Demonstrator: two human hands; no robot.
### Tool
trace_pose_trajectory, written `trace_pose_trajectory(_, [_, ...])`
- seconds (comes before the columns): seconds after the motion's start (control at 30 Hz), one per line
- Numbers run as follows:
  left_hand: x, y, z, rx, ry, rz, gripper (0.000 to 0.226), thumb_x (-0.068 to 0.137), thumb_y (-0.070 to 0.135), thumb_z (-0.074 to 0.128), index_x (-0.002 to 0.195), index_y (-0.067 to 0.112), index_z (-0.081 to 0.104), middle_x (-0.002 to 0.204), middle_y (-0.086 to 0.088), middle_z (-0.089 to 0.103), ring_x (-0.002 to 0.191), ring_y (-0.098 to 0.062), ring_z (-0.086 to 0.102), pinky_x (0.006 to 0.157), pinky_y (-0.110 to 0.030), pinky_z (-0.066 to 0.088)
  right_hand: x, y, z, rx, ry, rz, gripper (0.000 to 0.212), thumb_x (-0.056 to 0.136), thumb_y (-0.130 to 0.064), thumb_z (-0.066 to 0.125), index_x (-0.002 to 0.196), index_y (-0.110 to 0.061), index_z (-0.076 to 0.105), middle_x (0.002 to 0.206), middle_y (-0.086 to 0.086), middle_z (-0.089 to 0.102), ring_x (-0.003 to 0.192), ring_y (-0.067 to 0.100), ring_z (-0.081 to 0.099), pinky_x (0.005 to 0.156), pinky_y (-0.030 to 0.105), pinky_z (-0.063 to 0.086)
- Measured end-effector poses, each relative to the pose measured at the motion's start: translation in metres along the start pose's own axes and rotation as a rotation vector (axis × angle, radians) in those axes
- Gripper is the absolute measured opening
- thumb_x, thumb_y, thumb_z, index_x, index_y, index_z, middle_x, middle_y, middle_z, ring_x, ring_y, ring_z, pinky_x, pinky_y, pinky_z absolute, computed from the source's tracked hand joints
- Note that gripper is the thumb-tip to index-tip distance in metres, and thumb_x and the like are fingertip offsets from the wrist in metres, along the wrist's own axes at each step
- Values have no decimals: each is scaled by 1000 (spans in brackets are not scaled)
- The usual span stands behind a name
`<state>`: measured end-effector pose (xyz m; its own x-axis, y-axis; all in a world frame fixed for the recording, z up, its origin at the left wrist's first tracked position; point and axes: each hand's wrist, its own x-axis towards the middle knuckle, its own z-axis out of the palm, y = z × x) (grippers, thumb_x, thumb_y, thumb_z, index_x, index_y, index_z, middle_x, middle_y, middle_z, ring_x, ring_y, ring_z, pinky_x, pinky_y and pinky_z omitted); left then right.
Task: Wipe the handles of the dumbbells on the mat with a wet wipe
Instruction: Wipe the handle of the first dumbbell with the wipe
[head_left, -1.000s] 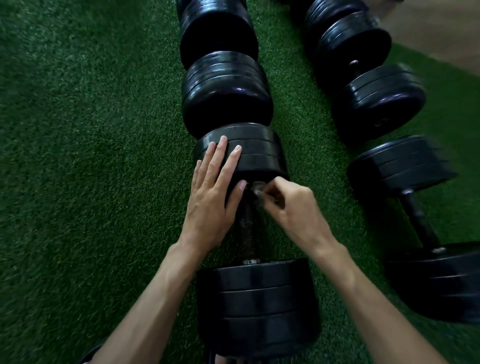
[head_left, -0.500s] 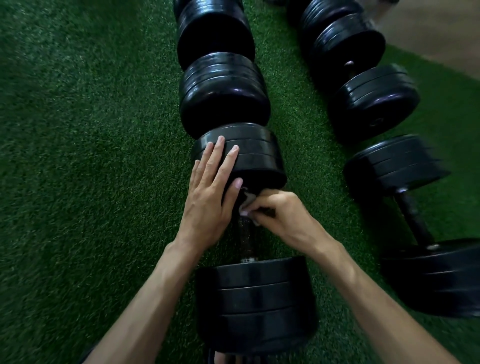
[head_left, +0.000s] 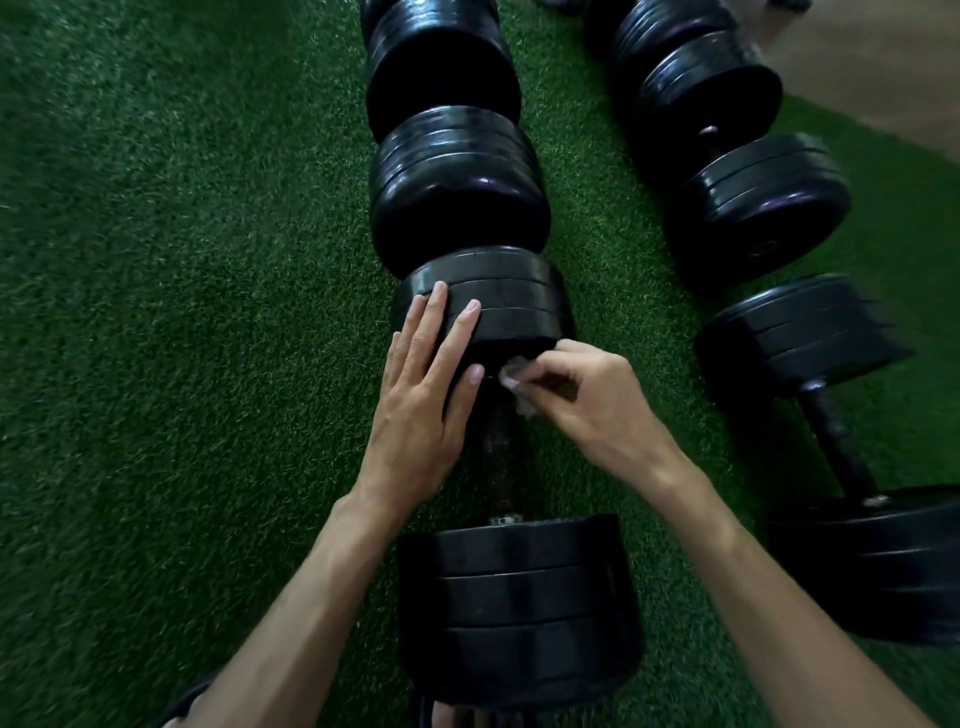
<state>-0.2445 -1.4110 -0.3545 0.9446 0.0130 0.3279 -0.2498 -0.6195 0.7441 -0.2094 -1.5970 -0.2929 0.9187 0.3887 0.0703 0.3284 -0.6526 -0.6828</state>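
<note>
A black dumbbell lies lengthwise in front of me on the green turf mat (head_left: 182, 364), its dark knurled handle (head_left: 500, 457) running between a far weight stack (head_left: 514, 301) and a near weight stack (head_left: 519, 608). My left hand (head_left: 426, 400) rests flat with straight fingers on the far stack's left side. My right hand (head_left: 587, 400) pinches a small white wet wipe (head_left: 519, 387) against the handle's far end, just under the far stack. The wipe is mostly hidden by my fingers.
More black dumbbells line up beyond this one (head_left: 457, 192). A second row lies to the right, with one dumbbell's handle (head_left: 841, 447) in view and another further back (head_left: 753, 202). Bare brown floor (head_left: 883, 67) shows at the top right, past the mat's edge.
My right hand with the wipe has shifted a little around the handle's far end, just under the far stack. My left hand has stayed flat on that stack.
</note>
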Motion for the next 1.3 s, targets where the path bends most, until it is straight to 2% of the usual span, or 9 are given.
trace_pose_trajectory(0.1, [-1,1,1,-25,23,-2,48,107,24,39,154,17,35,166,-5,18,155,-18,9,122,-56,20,3,10,14,-87,-55,-61,8,87,-12,77,95,-11,79,92,3,74,87,14,69,85,26,52])
trace_pose_trajectory(0.2, [0,0,1,-17,22,7,48,106,22,40,154,16,35,166,-6,18,155,-19,9,122,-56,20,0,14,21,-79,-125,-146,12,86,-10,74,97,-9,79,99,6,74,94,17,69,92,18,49])
trace_pose_trajectory(0.43, [-2,4,1,-8,19,-16,49,106,24,40,155,18,34,167,-4,17,155,-17,7,125,-50,14,-9,11,7,167,-462,52,7,86,-5,77,92,-9,79,92,-10,75,77,16,73,77,29,59])
trace_pose_trajectory(0.63, [-1,9,-8,28,-4,1,52,104,27,48,153,15,37,165,-7,22,154,-20,15,123,-49,22,-17,3,-1,155,-785,117,11,88,-8,76,97,-10,81,96,-11,77,91,-2,71,85,15,50])
trace_pose_trajectory(0.73, [1,12,-26,128,26,77,47,97,30,61,142,16,54,148,-6,46,133,-24,43,110,-44,40,-19,-3,-9,214,-674,139,6,89,-11,76,94,-10,79,83,-20,74,82,-7,69,78,9,47])
trace_pose_trajectory(0.9, [0,26,-41,9,-123,220,24,92,23,70,114,14,73,111,0,63,104,-20,57,93,-32,48,-15,-9,-29,357,-345,108,11,89,-15,76,100,-14,77,92,0,77,85,18,73,79,27,58])
trace_pose_trajectory(1.0, [-3,27,-36,-83,-259,159,27,89,25,72,114,15,72,110,7,67,105,-14,59,94,-32,49,-10,-8,-35,385,-264,105,11,87,-16,78,97,-13,78,95,1,78,91,20,74,86,36,59])
trace_pose_trajectory(1.1, [-3,24,-31,-128,-258,81,19,87,28,76,100,15,71,100,8,65,97,-12,59,87,-31,50,-9,-6,-34,417,-234,113,10,85,-12,79,94,-10,78,94,3,78,90,19,75,85,30,59])
trace_pose_trajectory(1.3, [-11,26,-32,-207,-17,-214,15,89,20,75,82,15,62,67,15,61,63,-1,56,59,-16,44,0,-6,-23,416,-7,86,8,89,-5,74,97,-7,74,88,7,76,82,21,75,74,31,62])
